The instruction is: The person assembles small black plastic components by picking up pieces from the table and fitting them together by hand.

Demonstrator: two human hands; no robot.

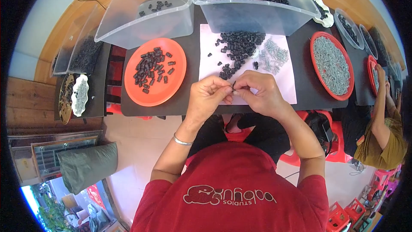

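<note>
A dark worktop (192,66) stands over a pale floor (134,135), with red stools (338,217) lower right and wood panelling (32,107) left.

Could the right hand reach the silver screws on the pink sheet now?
Probably yes: the screws lie just beyond the right hand, nothing blocking between, though it seems to pinch a small part.

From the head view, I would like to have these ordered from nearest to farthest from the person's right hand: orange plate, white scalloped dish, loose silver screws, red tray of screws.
Nearest to the right hand first:
1. Loose silver screws, just ahead, slightly right
2. Red tray of screws, to the right
3. Orange plate, to the left
4. White scalloped dish, far left
</note>
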